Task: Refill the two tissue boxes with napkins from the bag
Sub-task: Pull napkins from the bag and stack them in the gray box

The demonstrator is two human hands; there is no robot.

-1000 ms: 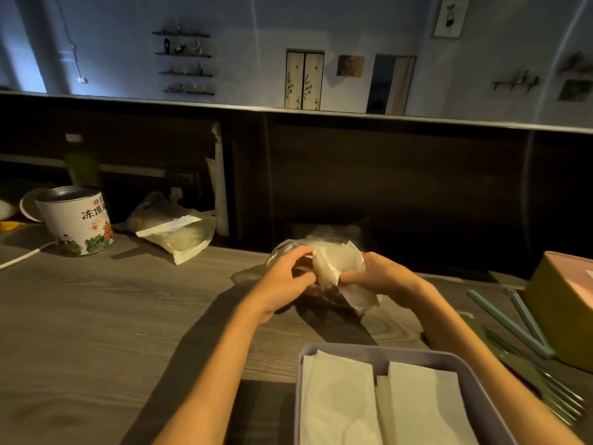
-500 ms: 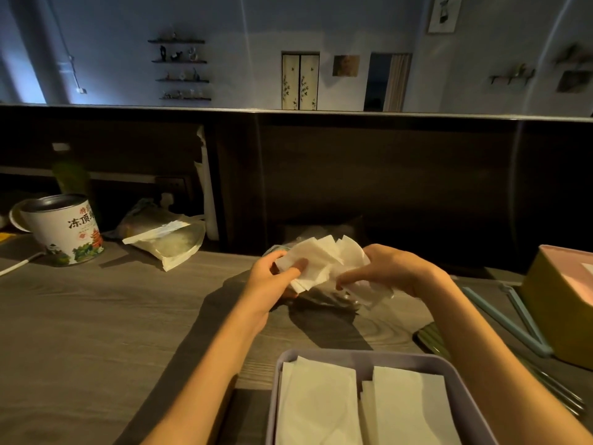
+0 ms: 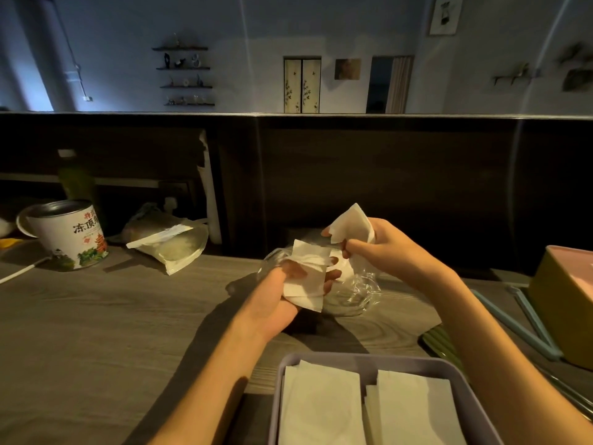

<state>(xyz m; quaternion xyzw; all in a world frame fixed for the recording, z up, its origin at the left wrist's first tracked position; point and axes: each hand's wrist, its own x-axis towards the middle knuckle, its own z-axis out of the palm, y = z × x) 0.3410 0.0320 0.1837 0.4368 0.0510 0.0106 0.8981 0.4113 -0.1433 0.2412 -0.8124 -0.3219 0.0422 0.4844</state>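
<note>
While a second ago one bundle of napkins was gripped by both hands over the clear plastic bag point(image 3: 353, 293), it has now been split in two. A small stack of napkins point(image 3: 305, 277) is held flat by the left hand point(image 3: 279, 303), thumb pressed on top and fingers curled beneath. A second napkin bunch point(image 3: 351, 224) has been lifted away toward one o'clock and is pinched in the curled fingers of the right hand point(image 3: 385, 248). The bag, apparently nearly emptied, lies on the wooden table point(image 3: 96, 316) just behind the hands. At six o'clock the grey tissue box point(image 3: 321, 359) already holds two rows of napkins; the yellow tissue box point(image 3: 558, 303) stands at three o'clock. The split suggests a portion is being sorted for each box.
</note>
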